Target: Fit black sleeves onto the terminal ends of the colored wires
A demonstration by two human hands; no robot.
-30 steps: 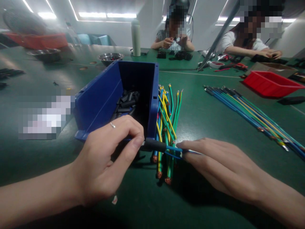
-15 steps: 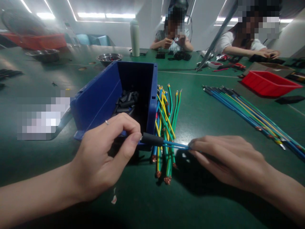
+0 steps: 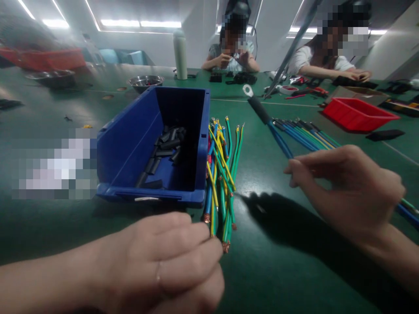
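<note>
Pinched in my right hand (image 3: 347, 192) is a blue wire (image 3: 280, 140), tilted up to the left. A black sleeve (image 3: 259, 110) covers the wire just below its silver ring terminal (image 3: 248, 90). My left hand (image 3: 163, 261) is closed, its fingers curled at the front of a wire bundle (image 3: 225, 174); what they hold, if anything, is hidden. The bundle has green, yellow and blue wires, several with bare copper ends towards me. Left of it stands a blue bin (image 3: 131, 126) with short black sleeves (image 3: 170, 141) inside.
Sleeved wires (image 3: 299, 133) lie at the right, partly behind my right hand. A red tray (image 3: 358, 115) stands beyond them. Further back are a metal bowl (image 3: 145, 83), a pale bottle (image 3: 180, 54) and a slanted pole (image 3: 291, 50). Two people sit across the green table (image 3: 262, 266).
My left hand has let go of the sleeved end and moved down towards the bundle's front. My right hand has swung the blue wire upwards, with its ring terminal now showing.
</note>
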